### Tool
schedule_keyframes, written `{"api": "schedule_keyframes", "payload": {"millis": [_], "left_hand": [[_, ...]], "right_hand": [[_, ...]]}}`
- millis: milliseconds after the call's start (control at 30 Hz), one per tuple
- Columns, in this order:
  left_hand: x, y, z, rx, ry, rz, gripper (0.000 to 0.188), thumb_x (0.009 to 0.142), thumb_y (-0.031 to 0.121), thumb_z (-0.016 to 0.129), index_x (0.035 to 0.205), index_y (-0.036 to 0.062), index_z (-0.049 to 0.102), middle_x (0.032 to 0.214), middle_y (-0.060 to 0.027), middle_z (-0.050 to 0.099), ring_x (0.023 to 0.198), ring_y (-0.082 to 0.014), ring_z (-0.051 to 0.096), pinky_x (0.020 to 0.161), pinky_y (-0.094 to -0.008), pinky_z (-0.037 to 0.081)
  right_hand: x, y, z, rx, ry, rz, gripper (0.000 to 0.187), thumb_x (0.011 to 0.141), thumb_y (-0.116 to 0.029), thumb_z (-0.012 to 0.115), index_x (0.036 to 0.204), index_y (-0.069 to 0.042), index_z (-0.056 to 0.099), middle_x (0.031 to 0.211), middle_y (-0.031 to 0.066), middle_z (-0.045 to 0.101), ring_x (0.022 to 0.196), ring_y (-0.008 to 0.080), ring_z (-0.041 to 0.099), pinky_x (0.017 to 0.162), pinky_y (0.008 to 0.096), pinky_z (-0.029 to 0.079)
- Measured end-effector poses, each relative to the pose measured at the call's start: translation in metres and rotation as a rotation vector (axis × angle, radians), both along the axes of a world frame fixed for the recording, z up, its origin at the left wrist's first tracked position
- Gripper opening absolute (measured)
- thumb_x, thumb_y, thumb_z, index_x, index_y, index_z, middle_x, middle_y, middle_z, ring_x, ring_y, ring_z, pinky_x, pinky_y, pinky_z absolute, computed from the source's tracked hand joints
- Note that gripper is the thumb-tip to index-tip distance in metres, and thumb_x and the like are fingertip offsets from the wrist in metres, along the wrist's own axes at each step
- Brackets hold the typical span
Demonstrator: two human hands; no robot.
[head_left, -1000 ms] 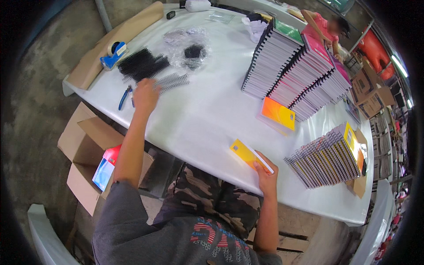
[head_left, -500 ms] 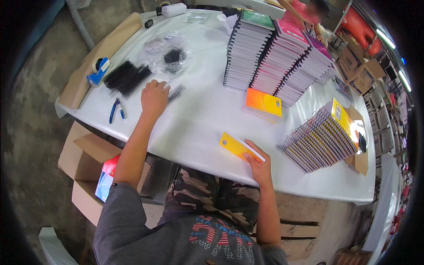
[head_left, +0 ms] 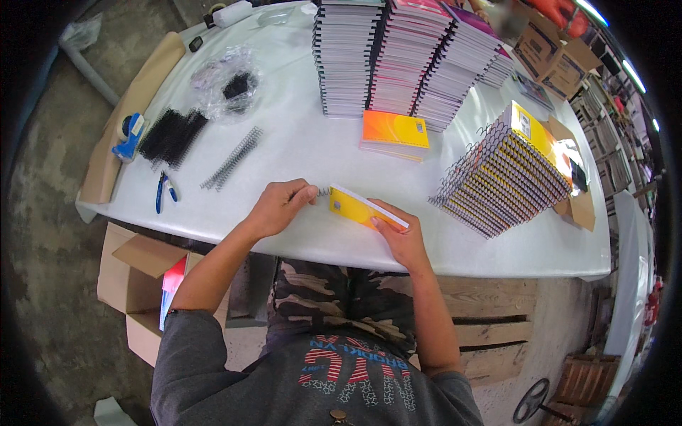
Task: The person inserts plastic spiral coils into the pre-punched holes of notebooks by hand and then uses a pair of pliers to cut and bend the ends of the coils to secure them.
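Note:
In my right hand is a small yellow and orange notebook, tilted up above the table with its white page edge showing. My left hand is closed on a thin dark spiral coil, and the coil's tip meets the notebook's upper left corner. Most of that coil is hidden in the fingers. Farther left lie a few loose spiral coils and a heap of black coils. Blue-handled cutting pliers rest near them.
Spiral-bound yellow books form a stack at the right. Small unbound yellow notebooks lie before tall piles of bound books. A blue tape dispenser, clear plastic bag and open carton are at the left.
My left hand has come from the loose coils to the notebook, bringing one coil with it. The right hand still holds the notebook. The view has shifted.

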State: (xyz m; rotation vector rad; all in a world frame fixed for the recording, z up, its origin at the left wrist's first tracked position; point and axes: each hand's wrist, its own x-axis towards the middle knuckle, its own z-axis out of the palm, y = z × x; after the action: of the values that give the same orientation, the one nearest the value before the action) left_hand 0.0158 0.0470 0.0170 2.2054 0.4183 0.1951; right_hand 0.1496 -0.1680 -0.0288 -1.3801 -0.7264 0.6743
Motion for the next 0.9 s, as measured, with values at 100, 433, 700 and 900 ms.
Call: {"api": "schedule_keyframes", "payload": {"millis": [100,433,700,900], "left_hand": [[0.001,0.001,-0.001,-0.026,0.034,0.023,0.041,0.092,0.038,0.046,0.077,0.0026,0.061,0.060,-0.0050,0.051,0.056,-0.0141,0.046,0.055,-0.0281,0.039],[0.029,0.025,0.009,-0.013,-0.239,-0.205,0.018,0.085,0.023,0.060,0.089,0.0053,0.060,0.075,0.0002,0.057,0.064,-0.0145,0.051,0.063,-0.0274,0.044],[0.042,-0.008,0.059,0.744,0.152,-0.403,0.034,0.077,0.016,0.066,0.109,0.0110,0.058,0.110,-0.0072,0.057,0.106,-0.0251,0.049,0.088,-0.0381,0.037],[0.043,-0.013,0.061,0.715,0.241,-0.450,0.025,0.072,0.021,0.069,0.090,0.0109,0.056,0.097,-0.0059,0.056,0.101,-0.0214,0.051,0.086,-0.0374,0.038]], "right_hand": [[0.001,0.000,-0.004,-0.002,-0.007,-0.005,0.031,0.085,0.001,0.055,0.116,0.002,0.057,0.107,0.0102,0.061,0.094,0.0127,0.057,0.086,0.0250,0.046],[0.001,0.002,-0.006,0.001,-0.006,-0.004,0.033,0.083,-0.001,0.057,0.116,-0.001,0.058,0.105,0.0078,0.063,0.092,0.0101,0.056,0.085,0.0235,0.044],[0.004,-0.002,-0.004,-0.066,-0.017,0.035,0.030,0.086,-0.008,0.056,0.115,-0.001,0.058,0.103,0.0074,0.064,0.090,0.0108,0.056,0.084,0.0248,0.044],[0.002,-0.001,-0.002,-0.058,-0.141,0.039,0.030,0.086,-0.007,0.055,0.115,-0.003,0.058,0.101,0.0097,0.066,0.090,0.0120,0.058,0.084,0.0258,0.044]]}}
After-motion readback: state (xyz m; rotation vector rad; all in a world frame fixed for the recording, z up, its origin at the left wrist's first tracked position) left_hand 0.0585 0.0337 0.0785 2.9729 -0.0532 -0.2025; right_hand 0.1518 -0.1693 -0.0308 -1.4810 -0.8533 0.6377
